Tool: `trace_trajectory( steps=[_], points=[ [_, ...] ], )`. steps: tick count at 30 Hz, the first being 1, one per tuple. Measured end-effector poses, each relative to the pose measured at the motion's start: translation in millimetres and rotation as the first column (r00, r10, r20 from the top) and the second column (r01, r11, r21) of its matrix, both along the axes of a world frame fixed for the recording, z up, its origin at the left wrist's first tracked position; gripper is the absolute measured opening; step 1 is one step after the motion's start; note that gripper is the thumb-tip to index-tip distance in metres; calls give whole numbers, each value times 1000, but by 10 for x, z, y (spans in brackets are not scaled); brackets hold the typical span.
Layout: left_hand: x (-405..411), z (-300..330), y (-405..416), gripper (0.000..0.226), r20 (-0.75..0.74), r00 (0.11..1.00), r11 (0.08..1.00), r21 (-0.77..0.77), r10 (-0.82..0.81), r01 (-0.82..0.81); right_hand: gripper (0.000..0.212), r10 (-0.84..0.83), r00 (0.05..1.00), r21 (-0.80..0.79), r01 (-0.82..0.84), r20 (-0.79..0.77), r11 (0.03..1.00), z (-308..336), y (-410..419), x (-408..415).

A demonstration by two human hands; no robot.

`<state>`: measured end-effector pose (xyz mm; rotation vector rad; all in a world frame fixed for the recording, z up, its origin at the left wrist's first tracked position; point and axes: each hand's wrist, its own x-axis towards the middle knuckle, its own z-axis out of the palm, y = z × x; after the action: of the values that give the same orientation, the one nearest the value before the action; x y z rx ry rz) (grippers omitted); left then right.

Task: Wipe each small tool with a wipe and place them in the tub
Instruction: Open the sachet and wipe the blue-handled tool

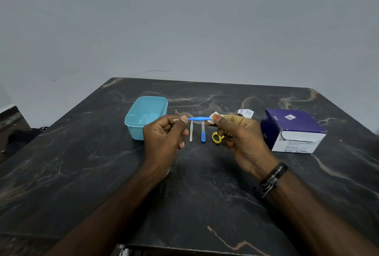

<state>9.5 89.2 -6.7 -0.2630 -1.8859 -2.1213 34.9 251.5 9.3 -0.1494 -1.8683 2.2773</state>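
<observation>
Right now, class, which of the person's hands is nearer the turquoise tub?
Left. The left hand sits just in front of the turquoise tub, overlapping its near right corner in view. The right hand is further right, beyond the small tools.

A dark marbled table (196,184) stands against a plain grey wall (184,20), with a purple-and-white box (293,130) on its right side and a torn white wrapper (246,112) lying just left of it.
</observation>
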Motion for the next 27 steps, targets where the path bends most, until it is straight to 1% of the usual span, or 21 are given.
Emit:
trace_trajectory(
  steps=[5, 8, 13, 17, 19, 23, 25, 27],
  points=[
    [6, 17, -4, 15, 10, 1000, 1000, 9, -4, 3, 26, -40, 999, -40, 40, -8, 998, 21, 75, -13],
    [-6, 11, -23, 15, 7, 1000, 1000, 3, -1, 1, 28, -47, 999, -18, 47, -15, 999, 3, 103, -23],
    [-47, -13, -58, 17, 1, 1000, 999, 29, 14, -14, 23, 60, 998, 105, -59, -6, 993, -26, 91, -15],
    [-103, -16, -86, 21, 28, 999, 990, 139, 21, -25, 17, 144, 988, 259, -152, 50, 954, -66, 16, 7],
    [-113, -15, -88, 21, 32, 999, 988, 154, 22, -26, 15, 174, 982, 301, -190, 79, 935, -85, -32, 22],
    [-93, -13, -73, 23, 35, 999, 993, 120, 15, -19, 17, 263, 954, 358, -297, 143, 885, -102, -91, 59],
    [-70, -17, -50, 25, 21, 1000, 997, 82, 2, -4, 17, 277, 950, 364, -312, 147, 878, -113, -107, 61],
    [-36, -25, -12, 27, 1, 1000, 999, 42, -22, 22, 16, 262, 956, 352, -292, 132, 889, -116, -116, 54]
  ],
)
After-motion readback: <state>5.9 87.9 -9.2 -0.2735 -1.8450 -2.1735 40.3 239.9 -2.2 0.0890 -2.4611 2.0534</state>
